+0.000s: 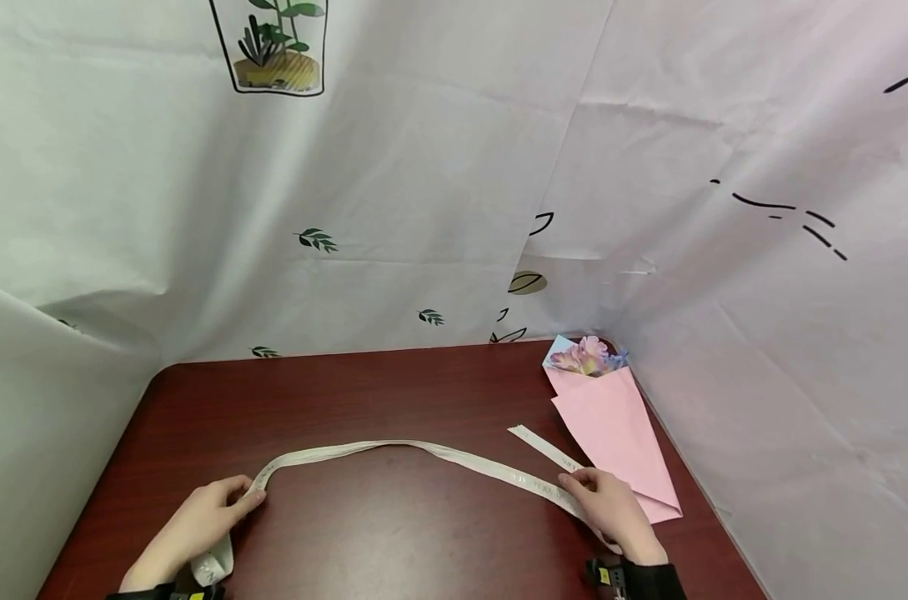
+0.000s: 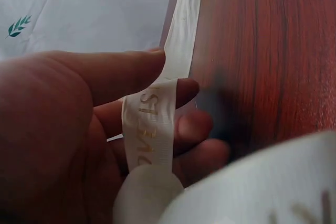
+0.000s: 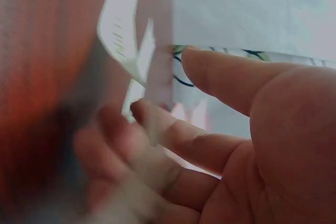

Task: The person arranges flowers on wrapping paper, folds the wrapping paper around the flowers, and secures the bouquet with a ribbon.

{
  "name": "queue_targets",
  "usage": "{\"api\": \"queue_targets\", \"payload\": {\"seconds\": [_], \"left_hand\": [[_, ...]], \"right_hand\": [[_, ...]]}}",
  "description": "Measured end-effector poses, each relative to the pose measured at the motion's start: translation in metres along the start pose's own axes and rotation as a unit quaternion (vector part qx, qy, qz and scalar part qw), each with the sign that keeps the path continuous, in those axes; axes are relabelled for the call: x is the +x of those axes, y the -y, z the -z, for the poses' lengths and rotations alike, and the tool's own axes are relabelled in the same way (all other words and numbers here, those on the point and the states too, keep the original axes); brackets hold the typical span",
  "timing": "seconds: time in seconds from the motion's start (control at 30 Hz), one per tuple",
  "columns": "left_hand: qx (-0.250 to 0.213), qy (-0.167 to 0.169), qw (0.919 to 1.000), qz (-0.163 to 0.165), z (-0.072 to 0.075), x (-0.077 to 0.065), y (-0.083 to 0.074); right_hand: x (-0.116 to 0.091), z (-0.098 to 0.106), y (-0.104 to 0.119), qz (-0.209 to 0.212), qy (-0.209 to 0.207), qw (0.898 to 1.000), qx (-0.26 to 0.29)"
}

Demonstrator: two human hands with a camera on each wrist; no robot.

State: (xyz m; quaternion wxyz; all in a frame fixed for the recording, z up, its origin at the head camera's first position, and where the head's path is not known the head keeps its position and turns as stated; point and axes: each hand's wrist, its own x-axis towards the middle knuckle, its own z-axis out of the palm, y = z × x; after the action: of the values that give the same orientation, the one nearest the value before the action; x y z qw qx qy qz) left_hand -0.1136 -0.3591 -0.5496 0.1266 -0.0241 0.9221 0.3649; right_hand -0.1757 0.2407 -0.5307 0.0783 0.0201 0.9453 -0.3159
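A long pale ribbon (image 1: 514, 477) with printed lettering arcs across the dark red table between both hands. At the left, my left hand (image 1: 202, 517) pinches it between thumb and index finger. The left wrist view shows the ribbon (image 2: 184, 30) running away under the thumb, with a loop of it hanging over the other fingers. Over at the right, my right hand (image 1: 611, 504) is at the ribbon's other end, fingers loosely bent. Its thumb stands apart from the index finger in the right wrist view, and the ribbon (image 3: 118, 19) passes just beyond the fingertips.
A bouquet wrapped in pink paper (image 1: 611, 425), with pink and blue flowers (image 1: 589, 356) at its top, lies along the table's right side. White printed sheeting (image 1: 423, 167) hangs around the table (image 1: 333, 392) at the back and sides.
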Motion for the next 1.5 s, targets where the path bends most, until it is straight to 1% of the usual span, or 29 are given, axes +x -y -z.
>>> {"api": "queue_targets", "payload": {"seconds": [0.07,0.13,0.2,0.27,0.33,0.37,0.4,0.43,0.47,0.57,0.63,0.7,0.77,1.0,1.03,1.13,1.23,1.27,1.33,1.4,1.43,1.5], "left_hand": [[0.033,-0.022,0.9992,-0.008,0.000,0.001,0.001],[0.056,-0.050,0.9970,-0.020,0.000,0.002,0.001],[0.066,-0.079,0.9941,-0.035,0.000,0.002,0.002],[0.067,-0.105,0.9912,-0.044,0.000,0.001,0.002],[0.063,-0.126,0.9887,-0.051,-0.001,0.000,0.003],[0.063,-0.132,0.9878,-0.054,-0.002,0.000,0.003],[0.062,-0.138,0.9869,-0.056,-0.002,0.000,0.003],[0.061,-0.143,0.9861,-0.060,-0.002,-0.001,0.004],[0.059,-0.146,0.9855,-0.063,-0.002,-0.001,0.004],[0.053,-0.153,0.9841,-0.073,-0.003,-0.003,0.005],[0.049,-0.156,0.9834,-0.077,-0.003,-0.003,0.005],[0.045,-0.160,0.9828,-0.080,-0.003,-0.003,0.005],[0.041,-0.165,0.9820,-0.083,-0.004,-0.003,0.005],[0.034,-0.199,0.9738,-0.104,-0.009,-0.005,0.007],[0.034,-0.198,0.9743,-0.102,-0.010,-0.005,0.007],[0.032,-0.188,0.9775,-0.091,-0.010,-0.006,0.007],[0.033,-0.177,0.9803,-0.080,-0.010,-0.007,0.006],[0.033,-0.178,0.9803,-0.080,-0.010,-0.007,0.006],[0.032,-0.182,0.9793,-0.082,-0.010,-0.008,0.005],[0.032,-0.188,0.9778,-0.086,-0.010,-0.008,0.005],[0.033,-0.191,0.9773,-0.087,-0.010,-0.008,0.004],[0.033,-0.194,0.9765,-0.089,-0.010,-0.009,0.003]], "right_hand": [[-0.002,0.008,0.003,-0.004,-0.006,1.000,-0.014],[-0.003,0.017,0.003,-0.010,-0.014,1.000,-0.010],[0.000,0.029,-0.005,-0.012,-0.045,0.999,-0.008],[0.006,0.041,-0.019,-0.019,-0.096,0.995,-0.002],[0.015,0.054,-0.038,-0.036,-0.147,0.989,-0.006],[0.020,0.060,-0.049,-0.047,-0.163,0.986,-0.007],[0.024,0.065,-0.061,-0.061,-0.170,0.984,-0.007],[0.028,0.069,-0.071,-0.081,-0.166,0.983,-0.004],[0.032,0.072,-0.082,-0.100,-0.153,0.983,-0.003],[0.041,0.076,-0.108,-0.136,-0.081,0.987,0.002],[0.043,0.075,-0.117,-0.152,-0.039,0.988,0.015],[0.044,0.073,-0.120,-0.159,-0.009,0.987,0.033],[0.045,0.072,-0.119,-0.166,0.005,0.985,0.043],[0.051,0.066,-0.118,-0.160,-0.002,0.987,0.021],[0.054,0.065,-0.120,-0.159,-0.008,0.987,0.015],[0.059,0.065,-0.124,-0.162,-0.006,0.987,0.011],[0.065,0.068,-0.129,-0.158,0.016,0.987,0.017],[0.065,0.070,-0.129,-0.158,0.029,0.987,0.029],[0.067,0.072,-0.131,-0.152,0.042,0.986,0.054],[0.065,0.076,-0.129,-0.144,0.055,0.984,0.094],[0.064,0.078,-0.127,-0.142,0.060,0.982,0.111],[0.062,0.081,-0.125,-0.135,0.074,0.975,0.161]]}}
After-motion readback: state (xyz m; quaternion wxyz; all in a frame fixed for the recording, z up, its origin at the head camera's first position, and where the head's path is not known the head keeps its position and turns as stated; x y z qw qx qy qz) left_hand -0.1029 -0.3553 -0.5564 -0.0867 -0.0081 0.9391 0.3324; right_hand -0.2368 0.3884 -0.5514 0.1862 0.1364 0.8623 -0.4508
